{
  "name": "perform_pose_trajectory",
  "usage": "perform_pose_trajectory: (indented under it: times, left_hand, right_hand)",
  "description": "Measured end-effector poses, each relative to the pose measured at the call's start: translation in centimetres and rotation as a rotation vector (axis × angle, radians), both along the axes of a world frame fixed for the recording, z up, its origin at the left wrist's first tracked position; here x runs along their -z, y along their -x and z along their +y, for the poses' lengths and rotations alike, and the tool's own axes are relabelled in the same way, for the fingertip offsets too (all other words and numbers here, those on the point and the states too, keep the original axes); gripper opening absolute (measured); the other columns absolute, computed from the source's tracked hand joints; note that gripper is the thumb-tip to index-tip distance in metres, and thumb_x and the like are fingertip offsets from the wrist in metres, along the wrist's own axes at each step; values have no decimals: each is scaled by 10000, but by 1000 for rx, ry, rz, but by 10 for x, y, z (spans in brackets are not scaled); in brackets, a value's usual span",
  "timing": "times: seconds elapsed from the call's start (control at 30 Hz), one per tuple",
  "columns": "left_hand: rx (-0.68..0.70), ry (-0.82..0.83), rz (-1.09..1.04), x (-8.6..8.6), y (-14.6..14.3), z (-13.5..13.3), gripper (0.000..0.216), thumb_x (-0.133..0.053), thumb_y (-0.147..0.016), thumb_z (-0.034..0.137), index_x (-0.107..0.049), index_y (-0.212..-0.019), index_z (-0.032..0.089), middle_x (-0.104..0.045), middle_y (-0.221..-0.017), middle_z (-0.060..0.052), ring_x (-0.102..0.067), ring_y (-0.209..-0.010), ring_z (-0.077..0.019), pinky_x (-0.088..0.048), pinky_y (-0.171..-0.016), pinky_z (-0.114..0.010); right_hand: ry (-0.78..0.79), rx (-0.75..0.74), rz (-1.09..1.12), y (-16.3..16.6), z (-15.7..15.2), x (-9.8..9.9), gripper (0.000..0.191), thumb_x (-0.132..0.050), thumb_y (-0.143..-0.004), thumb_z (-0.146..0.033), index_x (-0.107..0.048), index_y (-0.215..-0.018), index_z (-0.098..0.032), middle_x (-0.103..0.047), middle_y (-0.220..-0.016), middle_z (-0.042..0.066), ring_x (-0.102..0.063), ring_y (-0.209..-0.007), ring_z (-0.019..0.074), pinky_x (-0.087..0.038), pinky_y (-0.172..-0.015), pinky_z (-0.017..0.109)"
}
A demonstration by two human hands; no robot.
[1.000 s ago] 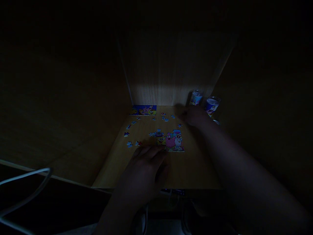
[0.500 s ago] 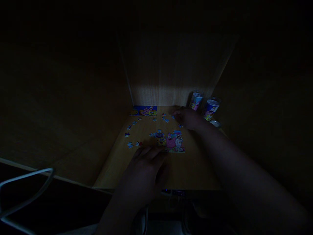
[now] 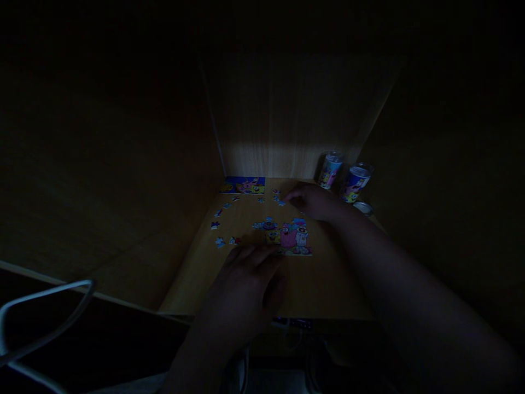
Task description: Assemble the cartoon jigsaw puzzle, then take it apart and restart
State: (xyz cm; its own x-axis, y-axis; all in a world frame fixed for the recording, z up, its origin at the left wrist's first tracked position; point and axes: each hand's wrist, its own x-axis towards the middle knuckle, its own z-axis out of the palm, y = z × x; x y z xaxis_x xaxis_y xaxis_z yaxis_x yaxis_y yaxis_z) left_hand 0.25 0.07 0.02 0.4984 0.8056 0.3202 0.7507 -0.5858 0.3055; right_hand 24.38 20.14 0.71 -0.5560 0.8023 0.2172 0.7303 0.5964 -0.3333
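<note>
My left hand (image 3: 246, 284) lies flat on the light wooden desktop (image 3: 324, 290), fingers spread, its fingertips at the lower left edge of a partly joined cartoon jigsaw puzzle (image 3: 289, 238). My right hand (image 3: 314, 201) reaches over the far side of the puzzle, its fingertips by loose jigsaw pieces (image 3: 279, 201). More loose pieces (image 3: 215, 225) lie scattered to the left. The dim light hides whether my right fingers hold a piece.
A printed picture card (image 3: 244, 185) lies against the back wall (image 3: 283, 120). Two clear-lidded puzzle canisters (image 3: 330, 169) stand at the back right, with a round lid (image 3: 363, 208) near them. Wooden side walls enclose the desk. A white cable (image 3: 41, 312) lies at lower left.
My right hand has shifted a little left and toward me, over the loose pieces. My left hand has barely moved.
</note>
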Motion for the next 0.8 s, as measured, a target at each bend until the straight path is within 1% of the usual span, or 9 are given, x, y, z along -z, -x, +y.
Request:
perform_pose_trajectory:
  times: [0.2,0.43,0.53,0.6,0.63,0.7,0.77,0.8]
  left_hand:
    - [-1,3,-11,0,1,0,310,-639,-1035,242,-721,-1334,230,-738,-1400,-68,-665,-1250,-313,-504,-1168,-599]
    - [-4,-13,-19,3,1,0,328,-645,-1037,250,-710,-1358,236,-736,-1409,-73,-658,-1271,-320,-500,-1169,-595]
    - [-1,-8,-21,3,1,0,324,-639,-1044,257,-709,-1359,231,-732,-1413,-71,-652,-1274,-320,-494,-1176,-597]
    - [2,-7,-23,3,1,-1,313,-633,-1045,251,-712,-1348,231,-736,-1403,-69,-658,-1257,-315,-500,-1167,-586]
    - [4,-7,-22,2,1,-1,310,-634,-1044,248,-712,-1344,235,-738,-1399,-66,-661,-1251,-313,-503,-1163,-580]
    - [1,-8,-21,2,1,-1,308,-640,-1041,250,-712,-1340,242,-740,-1395,-61,-664,-1249,-312,-508,-1156,-573]
    - [-3,-6,-19,1,0,-1,299,-641,-1042,256,-715,-1331,243,-738,-1399,-62,-661,-1256,-313,-512,-1149,-568]
    - [-5,-5,-19,1,0,0,294,-643,-1042,257,-717,-1326,238,-738,-1400,-64,-661,-1255,-312,-512,-1149,-567]
  right_hand:
    - [9,-23,5,-2,0,-2,326,-667,-982,-84,-849,-1179,-268,-800,-1295,68,-743,-1163,204,-545,-1096,378]
    - [30,-61,34,-2,-1,-3,424,-674,-947,-38,-832,-1231,-311,-821,-1263,38,-770,-1120,206,-562,-1085,381]
    - [47,-99,52,-1,-3,-7,407,-713,-940,-85,-824,-1251,-323,-810,-1298,34,-768,-1130,213,-545,-1125,401]
    - [47,-93,51,-2,-7,-15,383,-717,-952,-125,-812,-1269,-317,-794,-1334,49,-758,-1165,230,-532,-1141,414]
    - [42,-56,39,-4,-9,-21,366,-706,-965,-143,-804,-1276,-309,-788,-1346,59,-750,-1187,241,-527,-1144,416]
    - [48,102,-23,-9,-14,-35,313,-660,-1017,-207,-777,-1299,-275,-773,-1367,89,-731,-1231,269,-531,-1118,411]
    - [125,383,-112,-19,-20,-49,288,-597,-1071,-308,-743,-1310,-238,-777,-1332,128,-729,-1223,294,-546,-1064,406]
    - [149,466,-133,-25,-24,-54,307,-561,-1087,-338,-742,-1274,-175,-788,-1248,189,-746,-1160,328,-563,-1010,437]
